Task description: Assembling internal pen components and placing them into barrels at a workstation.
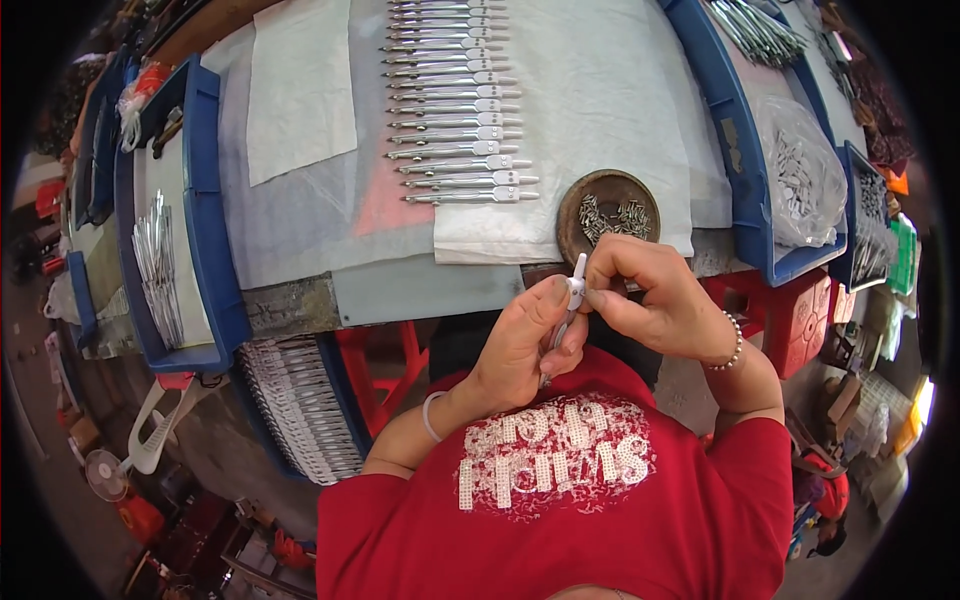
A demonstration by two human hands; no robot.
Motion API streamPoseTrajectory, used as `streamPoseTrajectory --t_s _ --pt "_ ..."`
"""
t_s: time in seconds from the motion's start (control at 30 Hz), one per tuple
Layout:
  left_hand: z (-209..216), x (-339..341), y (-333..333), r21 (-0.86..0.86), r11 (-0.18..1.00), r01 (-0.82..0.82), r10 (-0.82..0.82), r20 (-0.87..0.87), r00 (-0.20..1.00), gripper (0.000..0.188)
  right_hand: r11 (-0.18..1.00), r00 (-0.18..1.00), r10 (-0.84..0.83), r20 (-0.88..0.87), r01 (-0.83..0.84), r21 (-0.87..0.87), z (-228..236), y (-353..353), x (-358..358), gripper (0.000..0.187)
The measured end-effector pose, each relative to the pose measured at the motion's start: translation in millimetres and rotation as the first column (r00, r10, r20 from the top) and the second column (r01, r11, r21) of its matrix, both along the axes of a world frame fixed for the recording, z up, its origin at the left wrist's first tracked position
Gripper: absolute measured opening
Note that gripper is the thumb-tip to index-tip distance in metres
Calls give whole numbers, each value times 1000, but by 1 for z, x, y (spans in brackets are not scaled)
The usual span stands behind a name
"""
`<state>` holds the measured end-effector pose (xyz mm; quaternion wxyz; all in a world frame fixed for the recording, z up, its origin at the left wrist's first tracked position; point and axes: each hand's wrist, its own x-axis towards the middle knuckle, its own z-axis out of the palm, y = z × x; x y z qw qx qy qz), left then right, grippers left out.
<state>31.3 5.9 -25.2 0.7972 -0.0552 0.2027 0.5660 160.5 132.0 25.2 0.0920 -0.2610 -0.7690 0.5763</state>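
Note:
My left hand (525, 335) is closed round a drawing compass (577, 287), its white head upward and its metal legs running down through my fingers. At the compass head, my right hand (650, 295) has thumb and forefinger pinched together. Whatever lies between those fingertips is too small or hidden to make out. Just beyond my right hand, a round brown bowl (568, 225) holds many small metal screws (628, 215). Similar compasses (470, 180) lie side by side in a long column on the table, white heads to the right.
White sheets (610, 90) cover the table. A blue tray (205, 200) with thin metal parts (158, 270) stands left; another blue tray (735, 150) at right holds a clear bag of small parts (800, 180) and metal rods (755, 30). Below left, a crate holds stacked compasses (300, 405).

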Motion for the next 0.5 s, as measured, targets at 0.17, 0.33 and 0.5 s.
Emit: streamPoseTrajectory --t_s 0.17,0.33,0.5 --pt "3 0 0 -26 999 22 -26 -202 979 24 996 995 -67 79 72 -57 3 -6 -1 8" --pt "-2 0 -3 -46 999 21 -28 -172 985 22 981 983 -91 157 115 -154 1 -12 0 14" --pt "-3 0 -4 11 998 58 -58 72 996 22 789 991 -82 -109 -2 -615 -15 -10 7 21"
